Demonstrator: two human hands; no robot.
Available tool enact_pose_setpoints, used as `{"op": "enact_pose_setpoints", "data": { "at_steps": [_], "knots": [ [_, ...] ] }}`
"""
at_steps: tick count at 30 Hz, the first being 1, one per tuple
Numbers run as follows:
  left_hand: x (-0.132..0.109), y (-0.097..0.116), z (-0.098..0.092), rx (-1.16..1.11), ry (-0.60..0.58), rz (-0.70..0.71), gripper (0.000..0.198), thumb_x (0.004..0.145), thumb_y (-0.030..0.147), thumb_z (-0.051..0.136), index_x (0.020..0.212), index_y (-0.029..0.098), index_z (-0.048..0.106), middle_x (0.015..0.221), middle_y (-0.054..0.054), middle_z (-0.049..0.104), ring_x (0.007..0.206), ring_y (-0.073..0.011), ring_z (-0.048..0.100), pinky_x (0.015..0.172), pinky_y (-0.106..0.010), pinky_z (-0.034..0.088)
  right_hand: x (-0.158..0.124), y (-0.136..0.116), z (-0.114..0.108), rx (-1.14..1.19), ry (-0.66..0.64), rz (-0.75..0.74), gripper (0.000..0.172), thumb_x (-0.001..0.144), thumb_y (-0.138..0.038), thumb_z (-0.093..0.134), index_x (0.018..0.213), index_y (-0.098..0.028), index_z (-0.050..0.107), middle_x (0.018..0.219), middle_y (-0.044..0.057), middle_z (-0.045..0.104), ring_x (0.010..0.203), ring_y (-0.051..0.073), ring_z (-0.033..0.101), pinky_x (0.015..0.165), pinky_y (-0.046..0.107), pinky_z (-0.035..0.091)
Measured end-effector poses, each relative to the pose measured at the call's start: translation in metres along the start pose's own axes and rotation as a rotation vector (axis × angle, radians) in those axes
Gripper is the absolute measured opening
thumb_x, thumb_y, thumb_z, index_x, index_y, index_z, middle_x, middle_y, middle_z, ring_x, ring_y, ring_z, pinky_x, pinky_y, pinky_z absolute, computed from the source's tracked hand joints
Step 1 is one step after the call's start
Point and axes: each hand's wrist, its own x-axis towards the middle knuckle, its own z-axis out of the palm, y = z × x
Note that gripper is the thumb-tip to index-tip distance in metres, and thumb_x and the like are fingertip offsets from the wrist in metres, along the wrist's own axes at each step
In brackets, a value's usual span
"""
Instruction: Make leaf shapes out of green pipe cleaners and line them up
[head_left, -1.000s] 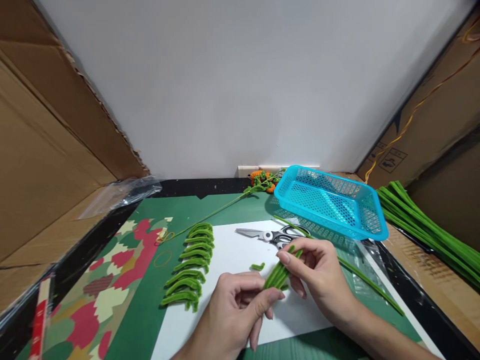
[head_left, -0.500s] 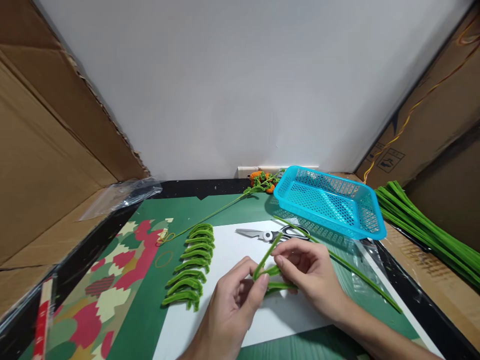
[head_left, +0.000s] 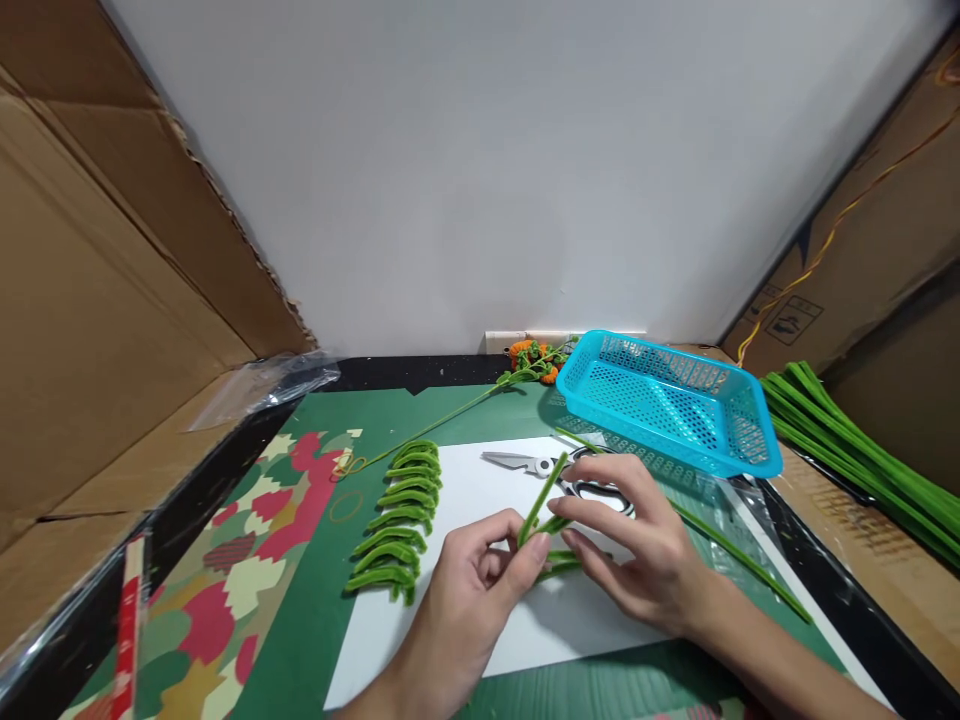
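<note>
My left hand (head_left: 474, 586) pinches a folded green pipe cleaner (head_left: 544, 500) between thumb and forefinger above the white sheet (head_left: 480, 500). One end of the stem sticks up and to the right. My right hand (head_left: 626, 545) holds the same pipe cleaner from the right, fingers curled on its lower strands. A row of several bent green pipe-cleaner pieces (head_left: 397, 520) lies on the sheet's left edge. The scissors (head_left: 551, 468) rest just behind my hands.
A turquoise plastic basket (head_left: 739, 450) stands at the back right. A bundle of long green pipe cleaners (head_left: 855, 455) lies far right on cardboard. An orange flower on a green stem (head_left: 525, 360) lies at the back. Cardboard walls flank both sides.
The straight bundle in my hands has been bent so that one end points up. Both hands have drawn closer together. The view has shifted slightly to the left.
</note>
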Motion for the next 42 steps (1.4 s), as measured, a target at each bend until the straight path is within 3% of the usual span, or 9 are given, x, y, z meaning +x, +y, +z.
{"op": "enact_pose_setpoints", "data": {
  "at_steps": [7, 12, 18, 22, 26, 30, 34, 40, 42],
  "knots": [
    [0.004, 0.001, -0.002, -0.083, 0.064, -0.011, 0.050, 0.098, 0.059, 0.065, 0.074, 0.019, 0.050, 0.063, 0.007, 0.037, 0.054, -0.0069, 0.026, 0.046, -0.018, 0.018, -0.001, 0.003, 0.002, -0.004, -0.077, -0.084, 0.035, 0.099, -0.024, 0.069, 0.131, -0.012, 0.062, 0.113, 0.016, 0.072, 0.101, 0.029, 0.063, 0.088, 0.046, 0.056],
    [0.007, 0.002, -0.004, -0.182, 0.084, -0.074, 0.049, 0.098, 0.060, 0.063, 0.075, 0.018, 0.050, 0.065, 0.006, 0.048, 0.046, -0.0025, 0.023, 0.040, -0.015, 0.012, -0.001, 0.005, 0.005, -0.024, -0.044, -0.089, 0.036, 0.097, -0.009, 0.066, 0.132, -0.011, 0.059, 0.097, 0.012, 0.075, 0.086, 0.025, 0.063, 0.075, 0.039, 0.056],
    [0.009, 0.001, -0.004, -0.175, 0.085, -0.078, 0.044, 0.095, 0.057, 0.067, 0.080, 0.017, 0.061, 0.063, 0.002, 0.063, 0.032, -0.0013, 0.037, 0.032, -0.012, 0.023, 0.002, 0.004, 0.004, -0.033, 0.011, -0.096, 0.034, 0.097, -0.002, 0.061, 0.130, -0.012, 0.061, 0.091, 0.011, 0.074, 0.079, 0.023, 0.064, 0.069, 0.037, 0.056],
    [0.009, 0.003, -0.005, -0.181, 0.115, -0.085, 0.041, 0.097, 0.055, 0.066, 0.083, 0.017, 0.064, 0.043, 0.003, 0.057, 0.028, -0.0071, 0.044, 0.029, -0.012, 0.031, 0.001, 0.004, 0.000, 0.046, 0.046, -0.021, 0.039, 0.098, -0.009, 0.062, 0.137, -0.010, 0.060, 0.090, 0.011, 0.073, 0.075, 0.023, 0.066, 0.066, 0.038, 0.056],
    [0.008, 0.006, -0.005, -0.217, 0.133, -0.038, 0.036, 0.096, 0.051, 0.068, 0.096, 0.015, 0.065, 0.072, -0.004, 0.075, 0.032, -0.0095, 0.057, 0.029, -0.015, 0.039, -0.002, 0.003, 0.001, 0.159, 0.164, 0.025, 0.037, 0.094, -0.002, 0.067, 0.127, -0.018, 0.068, 0.088, 0.006, 0.074, 0.072, 0.019, 0.069, 0.065, 0.033, 0.056],
    [0.004, 0.001, -0.003, -0.206, 0.016, -0.051, 0.035, 0.099, 0.047, 0.067, 0.115, 0.017, 0.062, 0.095, -0.010, 0.079, 0.039, -0.0102, 0.065, 0.032, -0.015, 0.043, -0.004, -0.003, 0.006, 0.284, 0.299, 0.223, 0.032, 0.092, 0.000, 0.070, 0.113, -0.023, 0.074, 0.094, 0.005, 0.077, 0.080, 0.019, 0.072, 0.070, 0.032, 0.059],
    [0.001, -0.005, -0.002, -0.126, -0.078, -0.069, 0.036, 0.102, 0.049, 0.065, 0.109, 0.014, 0.065, 0.099, -0.012, 0.078, 0.048, -0.0082, 0.067, 0.037, -0.012, 0.044, -0.002, -0.008, 0.011, 0.429, 0.344, 0.523, 0.023, 0.093, -0.016, 0.077, 0.113, -0.026, 0.075, 0.092, 0.003, 0.076, 0.073, 0.016, 0.071, 0.062, 0.026, 0.061],
    [0.002, -0.004, 0.001, -0.139, -0.186, -0.120, 0.039, 0.104, 0.053, 0.059, 0.094, 0.015, 0.061, 0.063, 0.000, 0.068, 0.037, -0.0083, 0.061, 0.032, -0.010, 0.040, 0.004, -0.014, 0.016, 0.609, 0.298, 0.672, 0.030, 0.088, -0.027, 0.085, 0.115, -0.025, 0.073, 0.085, 0.001, 0.077, 0.072, 0.014, 0.073, 0.067, 0.022, 0.063],
    [0.002, -0.004, 0.003, -0.183, -0.201, -0.131, 0.037, 0.104, 0.053, 0.059, 0.097, 0.017, 0.058, 0.065, 0.000, 0.069, 0.035, -0.0091, 0.062, 0.031, -0.011, 0.042, 0.004, -0.016, 0.017, 0.661, 0.278, 0.696, 0.034, 0.087, -0.027, 0.086, 0.118, -0.025, 0.072, 0.085, 0.001, 0.079, 0.074, 0.014, 0.076, 0.071, 0.022, 0.064]
  ]
}}
